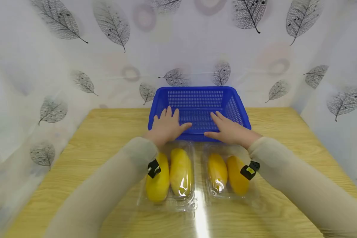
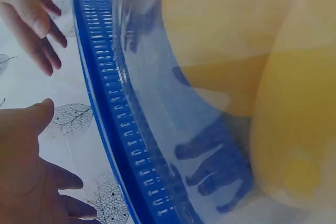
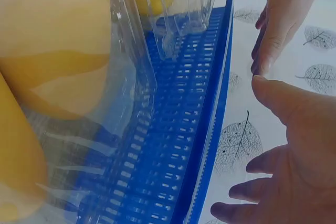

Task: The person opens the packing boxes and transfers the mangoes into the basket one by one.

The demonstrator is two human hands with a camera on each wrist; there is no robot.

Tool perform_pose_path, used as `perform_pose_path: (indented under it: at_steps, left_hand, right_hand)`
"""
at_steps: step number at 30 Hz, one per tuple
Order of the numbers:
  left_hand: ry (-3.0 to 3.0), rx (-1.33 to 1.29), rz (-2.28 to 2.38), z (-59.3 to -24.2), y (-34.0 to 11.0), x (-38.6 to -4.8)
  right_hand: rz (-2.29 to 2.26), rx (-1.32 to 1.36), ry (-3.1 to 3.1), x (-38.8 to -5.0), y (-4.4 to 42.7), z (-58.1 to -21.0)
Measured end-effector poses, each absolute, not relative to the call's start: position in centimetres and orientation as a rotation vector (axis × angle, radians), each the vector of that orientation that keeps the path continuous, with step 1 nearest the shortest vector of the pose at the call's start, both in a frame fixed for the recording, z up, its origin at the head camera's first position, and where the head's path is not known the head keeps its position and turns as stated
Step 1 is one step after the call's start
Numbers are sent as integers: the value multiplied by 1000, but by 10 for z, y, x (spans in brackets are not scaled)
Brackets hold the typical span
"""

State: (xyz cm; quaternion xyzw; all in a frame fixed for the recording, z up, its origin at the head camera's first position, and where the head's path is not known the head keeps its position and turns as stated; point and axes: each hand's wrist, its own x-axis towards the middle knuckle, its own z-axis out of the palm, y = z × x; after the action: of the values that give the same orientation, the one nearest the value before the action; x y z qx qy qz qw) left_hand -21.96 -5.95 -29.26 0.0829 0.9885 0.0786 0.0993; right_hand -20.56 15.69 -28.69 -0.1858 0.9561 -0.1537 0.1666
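Observation:
My left hand [image 1: 165, 128] hovers over the left front of a blue perforated basket [image 1: 195, 98], fingers spread, holding nothing. Over the right front of the same basket, my right hand [image 1: 231, 130] is stretched out with straight fingers and also holds nothing. A clear plastic box [image 1: 178, 204] under my left wrist contains two yellow mango-like fruits [image 1: 180, 172]. Below my right wrist is another clear box [image 1: 226, 195], with two more orange-yellow fruits [image 1: 218, 171]. Both wrist views show the hands apart, beyond the basket's near edge [image 2: 89, 82]; whether they touch it I cannot tell.
A pale wooden table [image 1: 113, 132] carries the basket at its back and the boxes in front. White curtains [image 1: 178, 43] printed with dark leaves hang behind and on both sides. Small black devices sit on the left wrist [image 1: 153, 169] and right wrist [image 1: 250, 170].

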Motion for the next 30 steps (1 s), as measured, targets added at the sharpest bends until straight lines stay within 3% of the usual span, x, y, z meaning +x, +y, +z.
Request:
perform_pose_path:
  at_steps: [16,30]
  left_hand:
    - [2862,406,130,-288,-82,-195]
    - [2913,863,41,-289,-99,-140]
  right_hand:
    - [-493,-712,2714,-173,159,-287]
    - [-596,-959,2686,-128,156,-291]
